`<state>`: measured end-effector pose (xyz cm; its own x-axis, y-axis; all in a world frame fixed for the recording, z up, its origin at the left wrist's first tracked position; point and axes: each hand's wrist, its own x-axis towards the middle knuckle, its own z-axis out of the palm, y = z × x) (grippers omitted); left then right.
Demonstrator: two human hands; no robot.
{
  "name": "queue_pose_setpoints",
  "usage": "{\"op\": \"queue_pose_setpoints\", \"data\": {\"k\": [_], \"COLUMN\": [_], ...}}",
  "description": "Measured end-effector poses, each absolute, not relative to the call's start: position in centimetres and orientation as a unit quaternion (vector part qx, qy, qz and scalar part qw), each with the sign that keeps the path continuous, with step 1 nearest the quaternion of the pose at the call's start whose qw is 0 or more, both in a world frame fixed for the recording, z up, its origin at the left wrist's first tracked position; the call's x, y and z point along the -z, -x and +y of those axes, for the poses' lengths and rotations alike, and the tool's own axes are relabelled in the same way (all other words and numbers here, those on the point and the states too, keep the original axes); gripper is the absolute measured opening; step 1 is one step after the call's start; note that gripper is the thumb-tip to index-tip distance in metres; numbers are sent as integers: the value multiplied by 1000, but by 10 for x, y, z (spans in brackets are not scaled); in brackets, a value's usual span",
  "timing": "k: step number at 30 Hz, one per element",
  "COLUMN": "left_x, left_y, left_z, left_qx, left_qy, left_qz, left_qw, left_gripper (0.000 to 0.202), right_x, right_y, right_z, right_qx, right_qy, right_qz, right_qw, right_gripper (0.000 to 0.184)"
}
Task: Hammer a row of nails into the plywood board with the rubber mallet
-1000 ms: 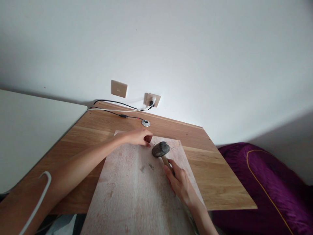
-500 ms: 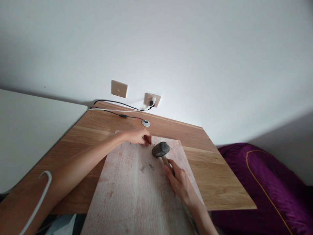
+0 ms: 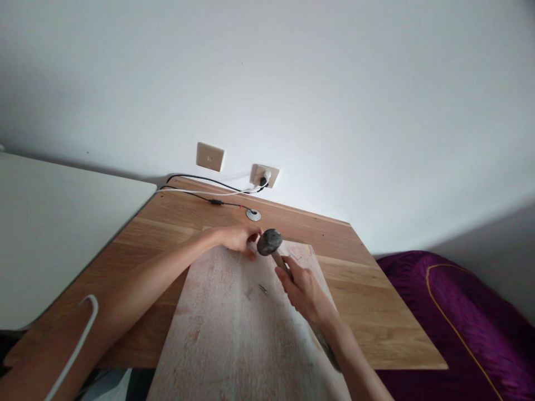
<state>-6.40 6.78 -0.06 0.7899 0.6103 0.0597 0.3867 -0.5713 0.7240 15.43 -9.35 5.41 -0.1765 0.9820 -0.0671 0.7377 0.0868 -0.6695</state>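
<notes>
My right hand (image 3: 307,289) is wrapped round the wooden handle of a hammer (image 3: 270,241), whose dark, blocky head hangs just right of my left fingertips. At the far end of a pale, worn wooden board (image 3: 225,323), my left hand (image 3: 241,238) is bent with its fingers pinched down near the surface. What they hold, if anything, is hidden. Several small nails (image 3: 262,289) lie on the middle of the board, nearer to me than the hammer head. Another nail (image 3: 298,258) shows by the board's far right corner.
Under the board is a wooden desk (image 3: 368,312) set against a white wall. Cables (image 3: 215,201) run along its back to a wall socket (image 3: 259,174) and a round grommet (image 3: 253,215). A white panel (image 3: 75,223) stands left; purple fabric (image 3: 472,317) lies right.
The hammer head has risen slightly and shifted left, closer to my left hand. My left fingers have changed pose a little. The whole view has shifted slightly.
</notes>
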Motion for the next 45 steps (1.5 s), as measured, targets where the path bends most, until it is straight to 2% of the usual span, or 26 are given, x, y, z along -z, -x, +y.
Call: {"op": "queue_pose_setpoints", "data": {"k": [7,13,23,26,30,32,41,45], "left_x": [-3,1,5,4,2,0,5,7], "left_y": [62,58,59,61,63,62,59,59], "left_z": [65,65,69,69,66,65,68,68], "left_qx": [-183,-206,-201,-180,-178,-175,-187,-208], "left_qy": [-879,-866,-866,-871,-864,-867,-871,-866], "left_qz": [258,263,213,219,269,268,261,244], "left_qw": [358,371,405,401,386,383,373,385], "left_gripper": [29,25,6,10,46,52,46,33], "right_x": [-51,-51,-50,-53,-56,-55,-44,-50], "right_y": [-164,-168,-168,-163,-154,-151,-148,-151], "right_z": [-96,-98,-99,-98,-97,-96,-92,-95], "right_qx": [-283,-299,-296,-289,-285,-290,-260,-288], "right_qy": [627,630,633,632,615,607,610,629], "right_qz": [-688,-677,-680,-684,-702,-712,-718,-685], "right_qw": [232,236,224,223,219,201,212,228], "right_gripper": [41,42,41,42,38,34,27,35]}}
